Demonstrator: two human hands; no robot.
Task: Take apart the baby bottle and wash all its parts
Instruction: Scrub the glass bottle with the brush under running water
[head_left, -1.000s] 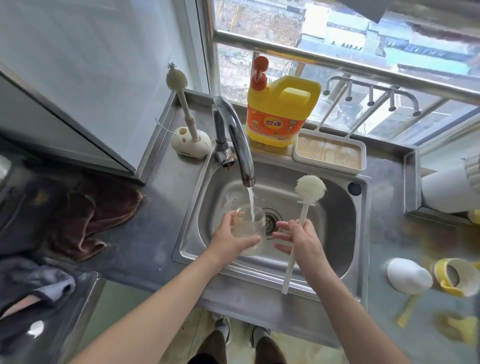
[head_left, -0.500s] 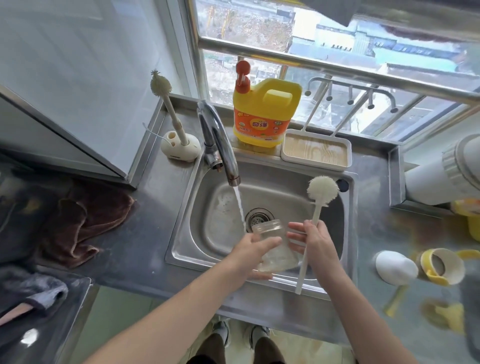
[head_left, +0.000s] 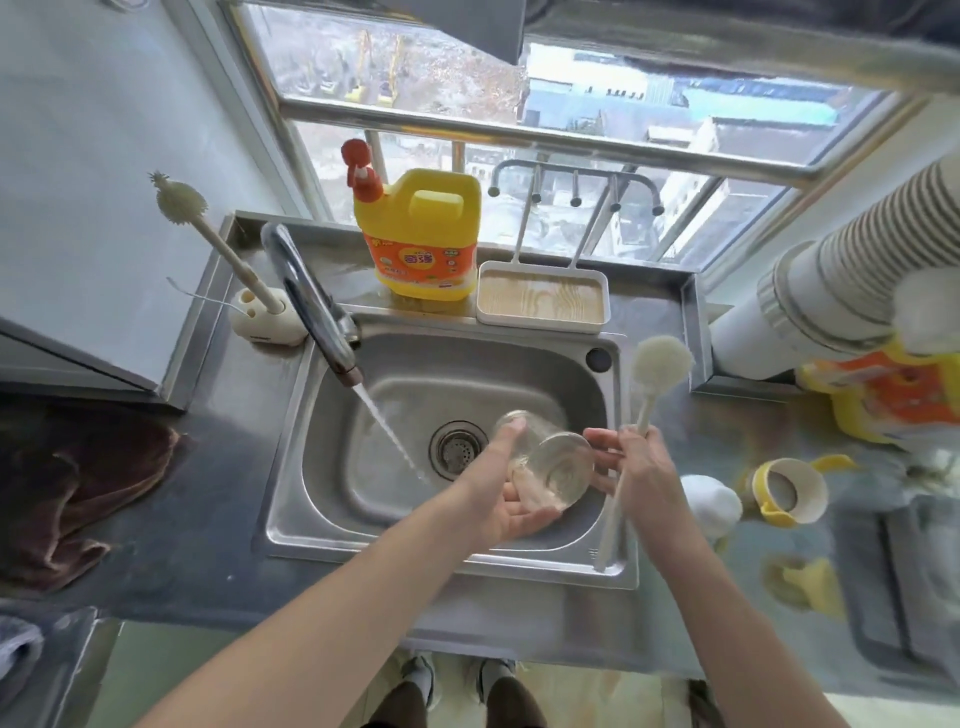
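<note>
**Scrubbing stage reached: bottle stripped, body in hand over the basin**

We find the clear glass bottle body (head_left: 550, 470) held tilted on its side above the stainless steel sink (head_left: 493, 364), just right of the drain and apart from the thin stream of water (head_left: 389, 431). The left hand (head_left: 511, 499) wraps round it from below. The right hand (head_left: 631, 467) grips the handle of the long cream brush with a round sponge head (head_left: 649, 400). The head points up, outside the bottle.

Disassembly appears complete. A white dome cap (head_left: 711, 501) and a yellow handled collar ring (head_left: 789, 491) lie on the steel desk (head_left: 228, 519) right of the sink. A further yellow piece (head_left: 802, 584) is too blurred to identify. We cannot tell whether the body has been scrubbed, and we judge the desk parts unwashed.

The basin is open left of the hands. The curved chrome tap (head_left: 311, 301) overhangs the back left corner. The right rim lies just beside the brush handle, and the loose parts sit near the right forearm. The yellow detergent jug (head_left: 421, 234) stands well apart.
</note>
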